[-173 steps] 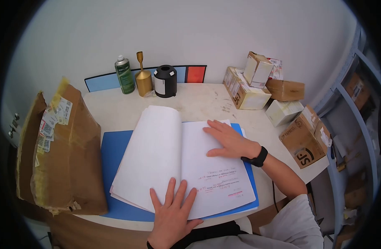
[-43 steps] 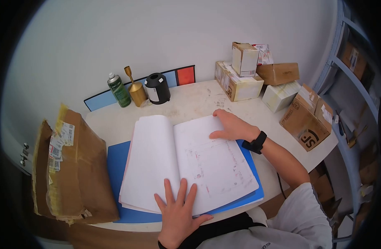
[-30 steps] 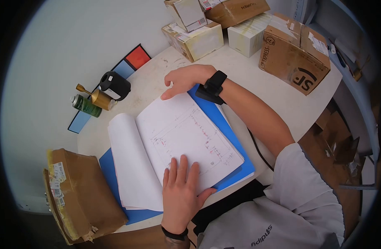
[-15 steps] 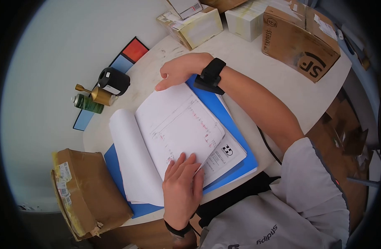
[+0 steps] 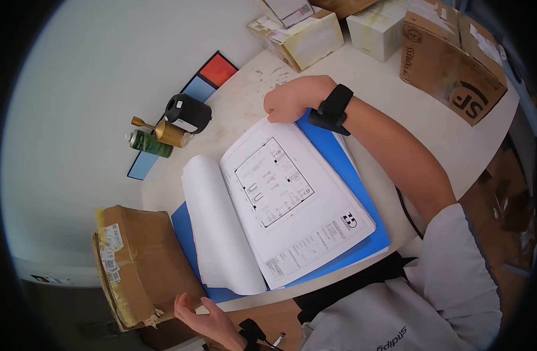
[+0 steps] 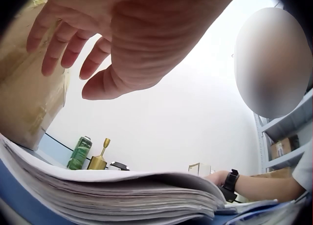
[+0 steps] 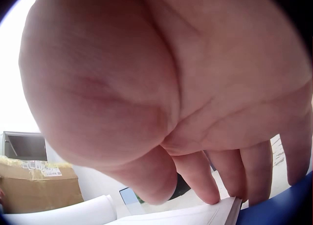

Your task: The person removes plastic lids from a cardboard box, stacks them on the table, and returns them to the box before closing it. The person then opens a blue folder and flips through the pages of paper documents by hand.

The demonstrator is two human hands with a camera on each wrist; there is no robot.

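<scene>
We're over the counter (image 5: 368, 88), and the thick stack of paper (image 5: 324, 205) lies opened out on a blue folder (image 5: 340, 161), printed drawing (image 5: 274, 181) facing up, with a batch of blank-faced pages (image 5: 221, 228) curling over on our left. Just beside it stands a worn cardboard box (image 5: 157, 257).

Look at our right grip (image 5: 297, 102): it's at the far edge of the stack, fingers bent and touching the paper, thumb close by. Are the sheets pinched? We can't tell from here. Our left grip (image 5: 208, 322) hangs off the near edge, close to the box, fingers loosely bent, holding nothing at all.

So how will this handle? We judge 1 sheet to be light, limp and easily creased, but the whole stack, so thick in the left wrist view, is probably heavy and apt to sag or fan out. Smooth paper may slip, and we suspect 2 or 3 sheets could cling together. For 1 sheet, we'd take the free outer corner on our right, lightly, between thumb and fingertip; a hard pull could tear it near the fold. For the lot, we'd slide both grips under the blue folder and keep it flat.
</scene>
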